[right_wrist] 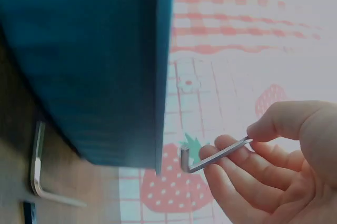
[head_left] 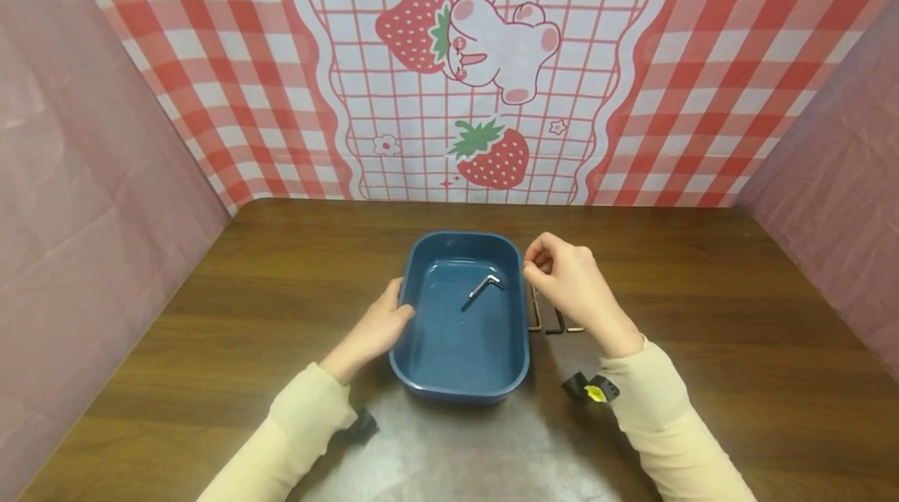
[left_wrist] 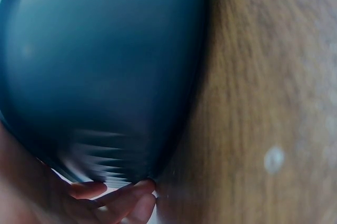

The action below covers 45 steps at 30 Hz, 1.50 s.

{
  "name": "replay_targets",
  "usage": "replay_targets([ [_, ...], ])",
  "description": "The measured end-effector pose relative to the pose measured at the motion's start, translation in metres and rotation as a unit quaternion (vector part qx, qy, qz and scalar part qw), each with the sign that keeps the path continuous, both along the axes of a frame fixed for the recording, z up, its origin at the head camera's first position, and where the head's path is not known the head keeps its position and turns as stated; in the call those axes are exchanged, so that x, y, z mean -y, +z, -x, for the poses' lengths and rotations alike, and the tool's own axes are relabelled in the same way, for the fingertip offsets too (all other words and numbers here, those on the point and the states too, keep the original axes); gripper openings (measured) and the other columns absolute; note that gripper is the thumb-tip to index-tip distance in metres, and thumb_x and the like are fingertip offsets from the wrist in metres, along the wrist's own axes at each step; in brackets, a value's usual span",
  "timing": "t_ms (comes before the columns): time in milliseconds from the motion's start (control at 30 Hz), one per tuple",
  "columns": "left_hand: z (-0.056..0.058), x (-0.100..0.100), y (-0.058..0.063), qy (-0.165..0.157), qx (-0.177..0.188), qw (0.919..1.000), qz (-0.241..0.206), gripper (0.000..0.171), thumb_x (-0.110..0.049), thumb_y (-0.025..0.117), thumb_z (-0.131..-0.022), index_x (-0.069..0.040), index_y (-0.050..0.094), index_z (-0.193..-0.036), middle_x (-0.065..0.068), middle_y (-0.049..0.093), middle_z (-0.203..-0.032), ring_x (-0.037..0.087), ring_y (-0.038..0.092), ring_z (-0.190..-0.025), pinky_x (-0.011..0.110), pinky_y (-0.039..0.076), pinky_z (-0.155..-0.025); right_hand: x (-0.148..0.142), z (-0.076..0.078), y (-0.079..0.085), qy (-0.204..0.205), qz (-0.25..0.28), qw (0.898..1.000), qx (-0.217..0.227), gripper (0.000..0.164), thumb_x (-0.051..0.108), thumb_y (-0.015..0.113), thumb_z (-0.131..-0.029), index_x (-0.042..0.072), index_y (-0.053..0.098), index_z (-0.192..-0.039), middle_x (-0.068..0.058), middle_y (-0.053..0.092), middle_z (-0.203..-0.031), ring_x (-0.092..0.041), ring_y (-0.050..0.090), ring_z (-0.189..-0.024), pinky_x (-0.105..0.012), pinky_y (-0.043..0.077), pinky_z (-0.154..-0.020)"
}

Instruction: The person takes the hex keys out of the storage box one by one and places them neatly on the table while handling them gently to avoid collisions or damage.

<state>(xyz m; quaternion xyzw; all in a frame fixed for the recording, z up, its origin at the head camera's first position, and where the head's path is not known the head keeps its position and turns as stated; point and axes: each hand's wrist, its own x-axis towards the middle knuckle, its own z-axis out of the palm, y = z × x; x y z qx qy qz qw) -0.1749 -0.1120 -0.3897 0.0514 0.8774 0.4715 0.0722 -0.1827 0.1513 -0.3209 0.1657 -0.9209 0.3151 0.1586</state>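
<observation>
A deep blue rectangular bin stands on the table, with one silver hex key lying inside it. My left hand holds the bin's left side, thumb at the rim and fingers against the outer wall. In the left wrist view those fingers touch the bin's wall. Just beyond the right rim is my right hand. The right wrist view shows it pinching a small L-shaped hex key between thumb and fingers, the short bent end pointing away from the hand.
Several hex keys lie on the wooden table right of the bin, among them a brass-toned one and a dark one, partly behind my right hand. A red-and-white patterned cloth hangs behind the table; pink cloth borders the sides.
</observation>
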Motion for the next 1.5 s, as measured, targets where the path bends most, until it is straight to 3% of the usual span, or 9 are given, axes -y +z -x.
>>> replay_targets([
  [267,0.0,0.001,0.0,-0.001,0.0,1.0,-0.001,0.054,-0.012,0.04,-0.086,0.0,0.028,-0.137,0.023,0.042,-0.135,0.035,0.046,-0.119,0.049,0.04,-0.095,-0.019,0.008,-0.001,-0.036,-0.013,0.999,0.039,0.008,0.013,0.056,-0.078,0.007,0.06,-0.081,-0.004,0.064,-0.07,-0.016,0.058,-0.066,-0.028,0.045,-0.059],
  [767,0.0,0.0,-0.001,-0.001,0.001,1.0,0.002,0.054,-0.012,0.04,-0.086,0.0,0.028,-0.138,0.023,0.042,-0.135,0.035,0.046,-0.119,0.049,0.041,-0.093,-0.04,0.017,-0.006,-0.054,-0.025,0.994,0.089,0.011,0.014,0.054,-0.079,0.005,0.059,-0.083,-0.004,0.062,-0.066,-0.013,0.053,-0.055,-0.026,0.04,-0.051],
  [1500,0.001,0.0,-0.001,-0.001,-0.004,1.0,0.001,0.055,-0.012,0.041,-0.086,0.0,0.028,-0.138,0.023,0.042,-0.135,0.035,0.046,-0.119,0.049,0.041,-0.094,-0.062,0.022,-0.012,-0.092,-0.056,0.987,0.123,0.016,0.017,0.054,-0.08,0.002,0.058,-0.084,-0.005,0.06,-0.064,-0.018,0.054,-0.061,-0.028,0.039,-0.057],
])
